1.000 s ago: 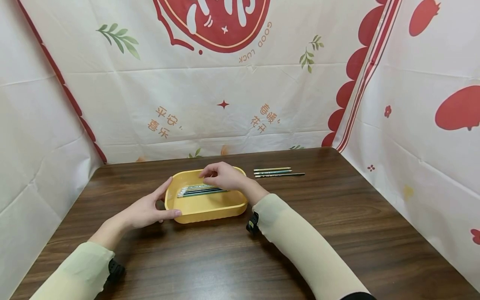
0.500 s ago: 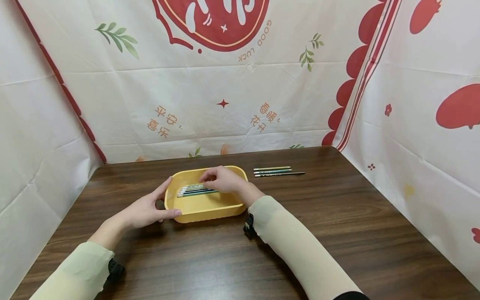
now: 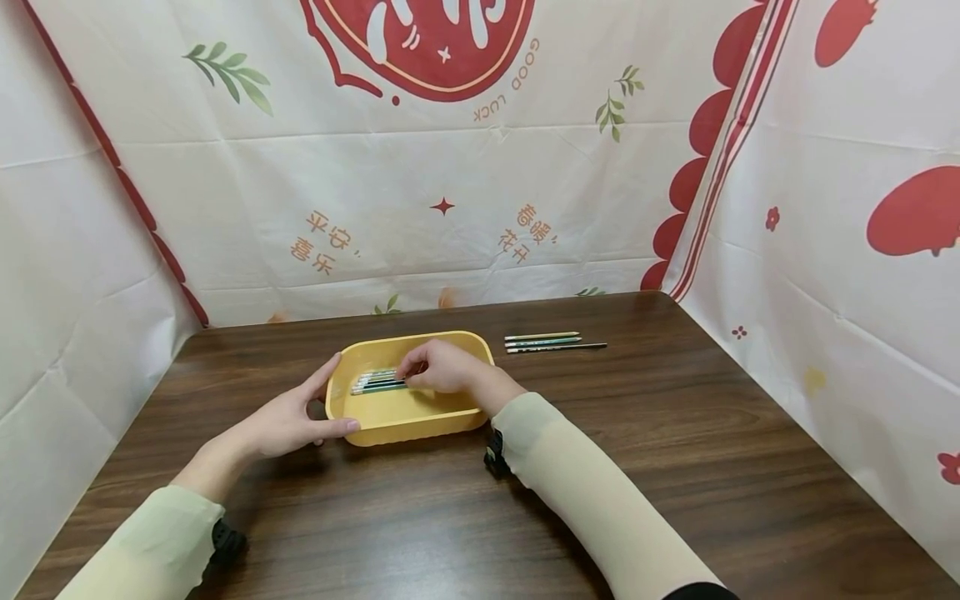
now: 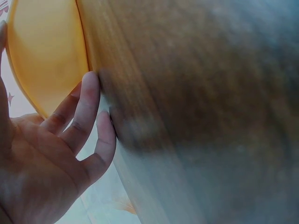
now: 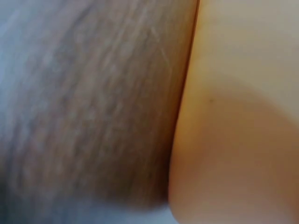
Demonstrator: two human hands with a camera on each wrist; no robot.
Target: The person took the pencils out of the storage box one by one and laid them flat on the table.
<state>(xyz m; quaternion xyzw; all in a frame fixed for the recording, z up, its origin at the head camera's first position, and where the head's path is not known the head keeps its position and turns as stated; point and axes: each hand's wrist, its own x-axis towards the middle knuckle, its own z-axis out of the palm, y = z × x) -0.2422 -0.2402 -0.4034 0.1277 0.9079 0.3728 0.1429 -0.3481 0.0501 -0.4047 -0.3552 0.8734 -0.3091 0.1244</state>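
A yellow plastic tray [image 3: 420, 433] stands on the table, seen in the head view. My left hand [image 3: 288, 421] grips its left end, thumb over the near rim and fingers against the outer wall; the left wrist view has the fingers bent beside the yellow wall [image 4: 49, 51]. Inside the tray lies a row of several pencils [image 3: 371, 382]. My right hand [image 3: 442, 367] reaches in over their right part, curled thumb and forefinger pinching at a dark pencil; its fingertips are partly hidden. The right wrist view has only the tray wall [image 5: 238, 116] and table.
Three pencils [image 3: 555, 341] lie side by side on the brown wooden table [image 3: 420, 525], behind and right of the tray. Printed white cloth [image 3: 390, 192] hangs along the back and both sides of the table.
My right hand has come down inside the tray and a little left, onto the pencils. The left hand keeps its hold; the three pencils on the table stay put.
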